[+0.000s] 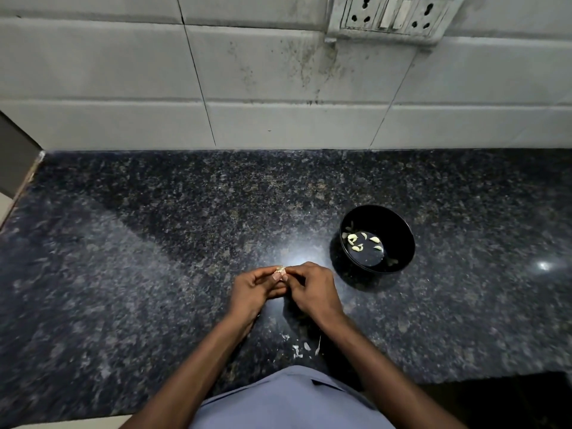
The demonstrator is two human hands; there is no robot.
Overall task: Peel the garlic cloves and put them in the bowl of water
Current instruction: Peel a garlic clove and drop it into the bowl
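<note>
A small pale garlic clove (280, 269) is pinched between the fingertips of both hands above the dark granite counter. My left hand (253, 289) holds it from the left with curled fingers. My right hand (309, 289) pinches it from the right, thumb against the clove. To the right stands a black bowl (399, 230) with water, and several peeled pale cloves (360, 241) lie in it. Most of the held clove is hidden by my fingers.
Bits of garlic skin (301, 348) lie on the counter (154, 258) near its front edge, between my forearms. A tiled wall (247, 72) with a socket panel (390, 13) rises behind. The counter ends at the far left by a wall corner.
</note>
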